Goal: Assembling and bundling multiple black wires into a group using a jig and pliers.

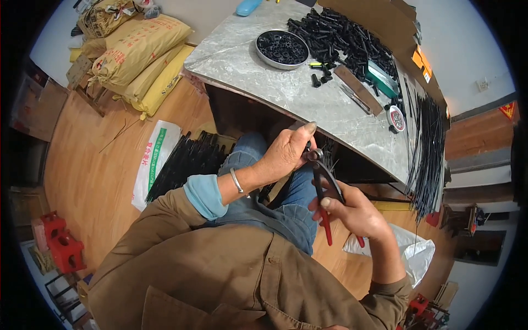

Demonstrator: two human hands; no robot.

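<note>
My right hand [355, 212] is closed around the handles of a pair of pliers [325, 179] with red grips. The pliers point up and away from me, and their jaws sit right beside my left fingers. My left hand [289, 148] is closed, thumb on top, over a small black part [309, 146], mostly hidden by the fingers. Whether the jaws grip that part, I cannot tell. Both hands are above my lap, just in front of the table's near edge.
The grey marbled table [242, 60] carries a round tin of small black rings [282, 49], a heap of black tubes [346, 36], tweezers [356, 99] and thin black rods [426, 148]. More black rods [190, 162] lie on a white sack at left. Stuffed yellow sacks [140, 52] stand behind.
</note>
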